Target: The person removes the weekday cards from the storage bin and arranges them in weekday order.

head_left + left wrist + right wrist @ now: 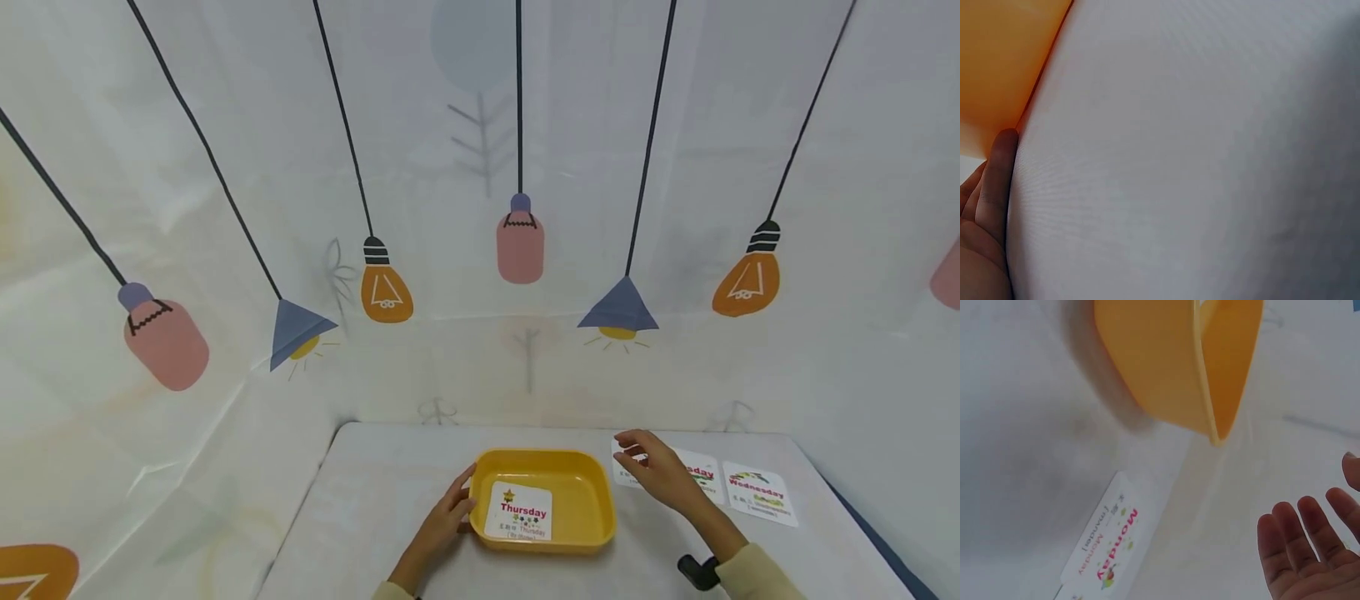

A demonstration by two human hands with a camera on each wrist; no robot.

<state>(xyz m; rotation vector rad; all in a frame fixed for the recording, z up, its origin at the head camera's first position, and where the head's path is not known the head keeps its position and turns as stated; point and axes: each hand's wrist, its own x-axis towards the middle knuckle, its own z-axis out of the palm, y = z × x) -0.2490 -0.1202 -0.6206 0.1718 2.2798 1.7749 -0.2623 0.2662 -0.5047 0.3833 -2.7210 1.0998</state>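
Note:
In the head view, a yellow tray (577,500) sits on the white table, with a white Thursday card (519,511) lying in its left part. My left hand (441,523) holds the tray's left side; in the left wrist view its fingers (999,181) meet the outside of the tray wall (1007,62). Over the cards to the right of the tray hovers my right hand (663,471), loosely bent and empty. It partly covers a first card, which reads Monday (1105,540) in the right wrist view, and a second card (701,472) ending in "sday". Rightmost is a Wednesday card (759,493).
The three cards form a row near the back right of the table (390,475). Behind it hangs a pale curtain (450,375) printed with lamps and bulbs. A dark band (697,572) is on my right wrist.

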